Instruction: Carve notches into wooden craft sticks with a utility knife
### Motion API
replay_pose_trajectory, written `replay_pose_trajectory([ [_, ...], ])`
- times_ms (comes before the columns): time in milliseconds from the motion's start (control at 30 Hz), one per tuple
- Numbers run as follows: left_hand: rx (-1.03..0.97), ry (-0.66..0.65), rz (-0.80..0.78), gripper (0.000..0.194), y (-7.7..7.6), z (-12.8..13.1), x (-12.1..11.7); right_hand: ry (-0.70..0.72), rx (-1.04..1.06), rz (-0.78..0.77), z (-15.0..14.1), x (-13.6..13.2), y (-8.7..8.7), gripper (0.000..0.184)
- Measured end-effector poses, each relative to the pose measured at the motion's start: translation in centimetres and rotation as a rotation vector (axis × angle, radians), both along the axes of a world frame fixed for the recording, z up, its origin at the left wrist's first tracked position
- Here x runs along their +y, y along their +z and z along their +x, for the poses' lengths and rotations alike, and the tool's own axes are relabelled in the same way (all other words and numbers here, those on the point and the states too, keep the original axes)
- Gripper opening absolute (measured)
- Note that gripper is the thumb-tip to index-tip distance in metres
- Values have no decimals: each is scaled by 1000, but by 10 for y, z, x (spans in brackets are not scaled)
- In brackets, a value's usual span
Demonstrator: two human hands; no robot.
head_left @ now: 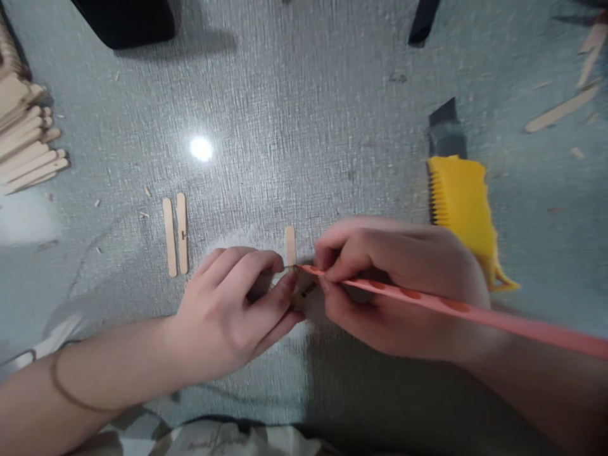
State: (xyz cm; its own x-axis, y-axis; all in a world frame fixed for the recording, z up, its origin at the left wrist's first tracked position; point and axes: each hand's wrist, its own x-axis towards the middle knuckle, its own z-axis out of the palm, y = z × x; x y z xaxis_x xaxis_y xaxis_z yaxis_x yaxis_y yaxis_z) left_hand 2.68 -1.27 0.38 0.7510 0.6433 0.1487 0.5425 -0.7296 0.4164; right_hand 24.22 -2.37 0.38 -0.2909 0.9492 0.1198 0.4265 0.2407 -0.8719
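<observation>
My right hand [380,285] grips a pink pencil [427,301], dotted with darker orange hollows, slanting out past the right edge. Its tip touches a wooden craft stick [290,244] near my left fingertips. My left hand [237,297] is closed, thumb and fingers pinched at that stick; its lower part is mostly hidden. A thin pale edge shows between the left fingers, and I cannot make out what it belongs to. Beside the left hand lie two craft sticks, one plain [170,237] and one with a dark mark [182,221].
A pile of craft sticks [28,142] lies at the far left. Beyond my right hand is a yellow toothed tool [460,196] with a dark blade-like end. A black object [137,22] stands at the back left. Loose sticks [560,109] and chips lie at the right.
</observation>
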Motion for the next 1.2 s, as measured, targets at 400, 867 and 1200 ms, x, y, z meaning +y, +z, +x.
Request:
replay_pose_trajectory([
  [400, 14, -8, 3, 31, 1, -1, 0, 8, -1, 23, 1, 0, -1, 22],
  [867, 4, -6, -18, 27, 1, 0, 1, 5, 4, 19, -1, 1, -2, 21],
  [1200, 18, -12, -42, 32, -1, -1, 0, -6, -21, 8, -1, -1, -1, 23],
])
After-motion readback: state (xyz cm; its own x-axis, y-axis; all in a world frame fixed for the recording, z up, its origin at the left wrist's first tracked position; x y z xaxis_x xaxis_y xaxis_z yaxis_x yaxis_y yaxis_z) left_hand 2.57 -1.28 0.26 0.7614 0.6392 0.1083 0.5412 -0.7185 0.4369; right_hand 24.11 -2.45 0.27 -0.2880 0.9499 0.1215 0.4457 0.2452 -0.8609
